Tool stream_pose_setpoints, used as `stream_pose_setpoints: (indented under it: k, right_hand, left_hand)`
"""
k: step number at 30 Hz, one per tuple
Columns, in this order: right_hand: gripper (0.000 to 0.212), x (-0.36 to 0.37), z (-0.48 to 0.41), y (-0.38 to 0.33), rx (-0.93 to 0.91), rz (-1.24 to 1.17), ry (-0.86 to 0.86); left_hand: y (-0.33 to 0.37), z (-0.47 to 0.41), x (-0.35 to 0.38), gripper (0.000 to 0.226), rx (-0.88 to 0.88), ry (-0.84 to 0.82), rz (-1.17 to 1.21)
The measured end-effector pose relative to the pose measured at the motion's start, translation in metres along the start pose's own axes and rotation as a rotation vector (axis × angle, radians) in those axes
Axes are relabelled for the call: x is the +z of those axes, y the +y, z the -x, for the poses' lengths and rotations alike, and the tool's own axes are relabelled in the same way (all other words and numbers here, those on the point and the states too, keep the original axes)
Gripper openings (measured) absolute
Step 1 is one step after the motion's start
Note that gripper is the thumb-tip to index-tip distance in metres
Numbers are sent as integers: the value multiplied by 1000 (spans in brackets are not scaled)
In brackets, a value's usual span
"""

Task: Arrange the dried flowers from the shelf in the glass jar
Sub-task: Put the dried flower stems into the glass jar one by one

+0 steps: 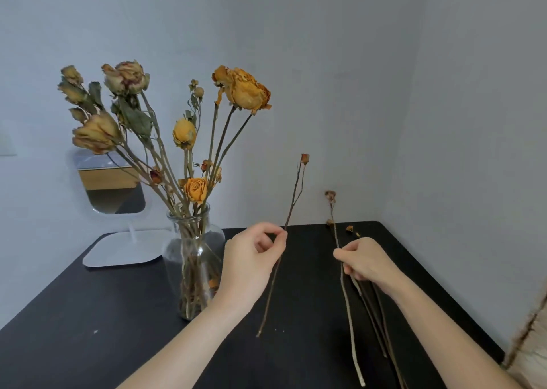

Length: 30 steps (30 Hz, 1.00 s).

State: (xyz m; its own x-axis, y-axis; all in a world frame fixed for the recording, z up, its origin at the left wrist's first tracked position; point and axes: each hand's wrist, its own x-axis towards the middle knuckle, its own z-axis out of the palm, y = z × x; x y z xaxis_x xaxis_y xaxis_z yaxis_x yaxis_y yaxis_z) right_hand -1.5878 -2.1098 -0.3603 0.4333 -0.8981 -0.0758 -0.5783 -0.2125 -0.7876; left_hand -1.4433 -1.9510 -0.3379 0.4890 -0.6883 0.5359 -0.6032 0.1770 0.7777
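Note:
A clear glass jar [194, 258] stands on the black table [88, 329] left of centre, holding several dried yellow and brown roses [242, 88]. My left hand [251, 267] pinches a thin dried stem [291, 205] with a small bud at its top, held nearly upright just right of the jar. My right hand [364, 260] grips a bundle of dried stems [352, 329] that lies along the table's right side; one of them carries a small withered flower [330, 195] near the wall.
A white stand mirror [118, 240] sits behind the jar at the back left. Small dried petal bits [350, 229] lie near the back right corner. Walls close in behind and to the right. The table's right edge runs near my right forearm.

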Motion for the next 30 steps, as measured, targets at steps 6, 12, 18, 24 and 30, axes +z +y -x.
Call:
stream_pose_setpoints:
  k: [6,12,18,24,30]
  right_hand:
    - [9,10,9,-17,-113,17,23]
    - [9,18,19,-32,-171,24,46]
    - [9,27,29,-46,-201,9,43]
    - [8,28,36,-53,-203,11,38]
    - [11,28,37,-51,-223,44,47]
  left_hand:
    - [22,11,-63,14,196,210,-95]
    - [40,5,-114,9,236,483,-18]
    - [55,-5,-128,16,273,588,68]
    - [64,-12,-128,12,309,624,116]
    - [65,-15,-132,13,347,643,93]
